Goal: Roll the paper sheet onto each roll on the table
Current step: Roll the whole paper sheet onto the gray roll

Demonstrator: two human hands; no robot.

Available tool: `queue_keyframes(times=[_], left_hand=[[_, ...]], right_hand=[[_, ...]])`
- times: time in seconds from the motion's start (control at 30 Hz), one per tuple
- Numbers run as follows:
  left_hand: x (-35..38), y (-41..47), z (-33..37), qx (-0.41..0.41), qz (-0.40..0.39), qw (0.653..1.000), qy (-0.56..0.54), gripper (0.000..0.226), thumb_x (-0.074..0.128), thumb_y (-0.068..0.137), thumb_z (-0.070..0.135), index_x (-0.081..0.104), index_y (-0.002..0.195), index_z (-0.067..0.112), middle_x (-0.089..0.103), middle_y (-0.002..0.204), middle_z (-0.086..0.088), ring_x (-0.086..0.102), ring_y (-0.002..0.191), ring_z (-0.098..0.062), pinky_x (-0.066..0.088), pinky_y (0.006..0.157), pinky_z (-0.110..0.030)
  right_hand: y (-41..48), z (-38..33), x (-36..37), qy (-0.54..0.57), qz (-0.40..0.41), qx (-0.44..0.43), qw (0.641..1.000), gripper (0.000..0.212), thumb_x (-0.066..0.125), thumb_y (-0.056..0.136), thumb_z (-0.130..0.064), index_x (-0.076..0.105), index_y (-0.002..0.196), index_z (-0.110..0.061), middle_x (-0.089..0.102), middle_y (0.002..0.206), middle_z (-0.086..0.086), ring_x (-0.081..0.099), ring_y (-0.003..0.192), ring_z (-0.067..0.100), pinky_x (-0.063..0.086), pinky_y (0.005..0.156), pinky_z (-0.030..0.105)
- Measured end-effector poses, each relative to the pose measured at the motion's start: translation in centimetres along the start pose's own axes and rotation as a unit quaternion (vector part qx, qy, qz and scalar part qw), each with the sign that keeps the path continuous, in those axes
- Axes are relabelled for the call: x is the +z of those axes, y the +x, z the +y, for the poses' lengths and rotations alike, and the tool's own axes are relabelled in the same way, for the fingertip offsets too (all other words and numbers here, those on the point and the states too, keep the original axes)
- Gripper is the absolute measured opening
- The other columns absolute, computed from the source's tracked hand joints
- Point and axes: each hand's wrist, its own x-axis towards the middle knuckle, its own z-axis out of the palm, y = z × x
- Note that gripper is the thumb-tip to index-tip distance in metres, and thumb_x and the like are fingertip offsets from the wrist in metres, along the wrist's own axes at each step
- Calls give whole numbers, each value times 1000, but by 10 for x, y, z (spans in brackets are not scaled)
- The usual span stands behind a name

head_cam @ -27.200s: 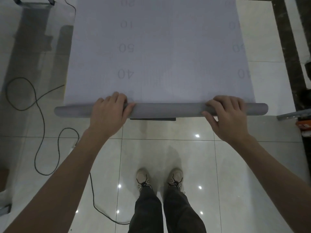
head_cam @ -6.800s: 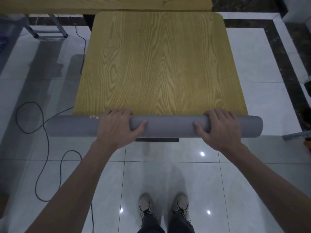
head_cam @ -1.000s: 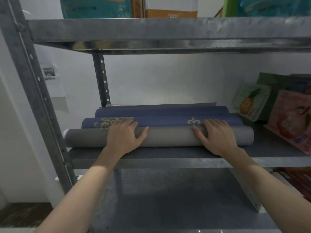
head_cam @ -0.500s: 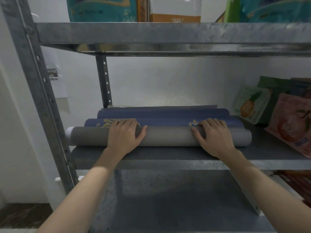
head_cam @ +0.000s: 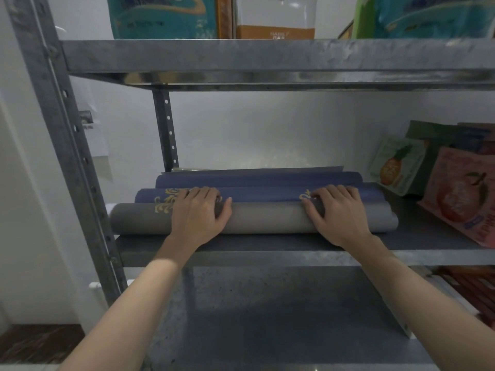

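Roll point(head_cam: 267, 218) on shelf point(head_cam: 428, 245), under both palms, against blue rolls point(head_cam: 267, 195) beyond fingertips. Left hand point(head_cam: 199, 212), right hand point(head_cam: 338, 214) well apart, each curled over roll. Risk: rolling back off edge under wrists on release; loose wrap unwinding.

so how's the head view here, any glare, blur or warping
Head view: dim, even light; a glare streak under the upper shelf; the front post leans from wide-angle warping; the grey roll is sharp enough, the packets at the right edge soft.

grey paper roll point(head_cam: 267, 218), 2 navy rolls point(head_cam: 257, 195) with gold ornament, galvanised grey shelf point(head_cam: 267, 254)
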Motion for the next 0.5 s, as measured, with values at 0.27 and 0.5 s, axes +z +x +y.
queue_keyframes(times=[0.27, 0.5], left_hand=[[-8, -2, 2, -10, -20, 999, -22, 44, 45, 101, 45, 72, 86, 13, 72, 80, -3, 66, 74, -23, 50, 76, -40], [-14, 1, 8, -13, -18, 1000, -17, 40, 50, 99, 42, 71, 85, 11, 70, 77, -3, 64, 72, -24, 49, 72, -39]], right_hand=[[0, -2, -7, -6, 3, 1, 1000, 39, 53, 101, -46, 72, 89, -14, 72, 83, 5, 64, 78, 28, 40, 84, 42], [4, -2, -14, -2, 8, 5, 1000, 39, 52, 100, -45, 72, 89, -14, 71, 83, 5, 63, 77, 27, 40, 84, 41]])
